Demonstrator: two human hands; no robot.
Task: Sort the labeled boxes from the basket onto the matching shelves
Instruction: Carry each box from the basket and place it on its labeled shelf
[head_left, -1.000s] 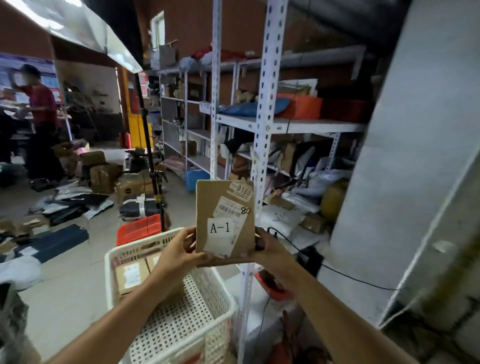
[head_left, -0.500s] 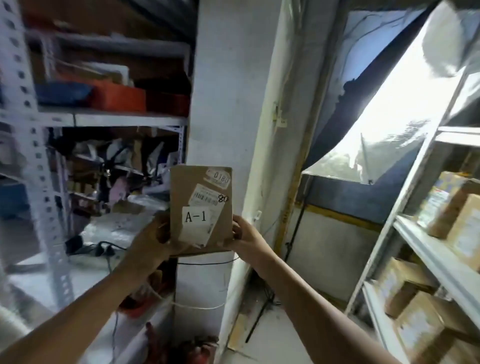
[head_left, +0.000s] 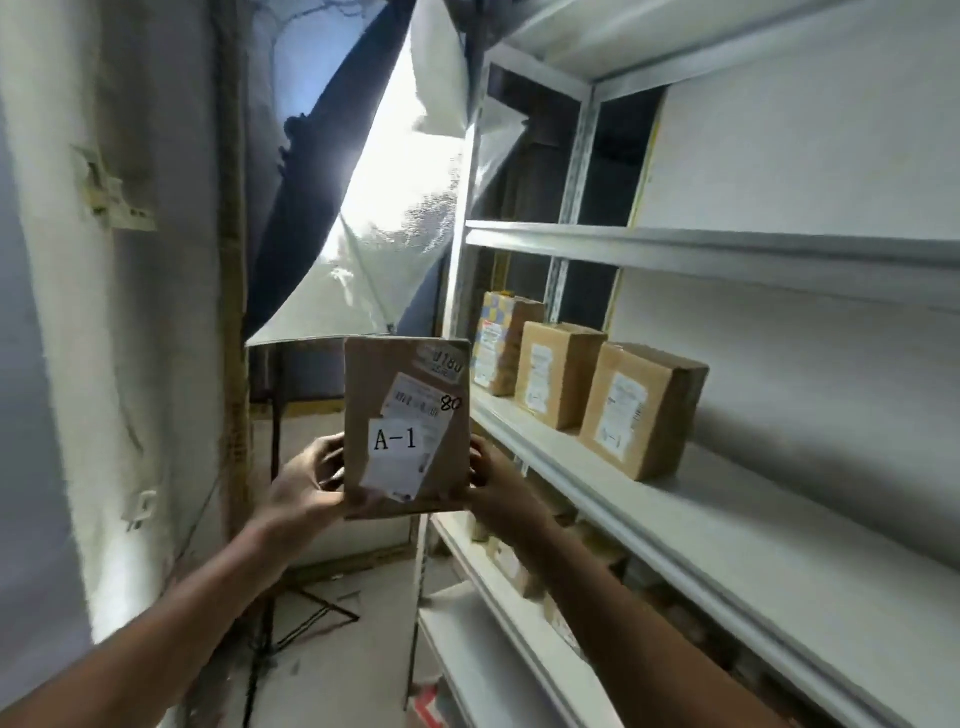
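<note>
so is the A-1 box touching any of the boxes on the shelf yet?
Apart. The head view shows the A-1 box held up between the left hand and right hand, in front of the shelf; nearest shelf box stands behind it.

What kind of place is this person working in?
Probably a parcel storeroom or small warehouse. White metal shelving holds three cardboard parcels with shipping labels, and both hands hold up a box marked A-1, seemingly a shelf code.

Three boxes (head_left: 582, 384) crowd the shelf's (head_left: 779, 525) left end — the board beyond lies bare.
</note>
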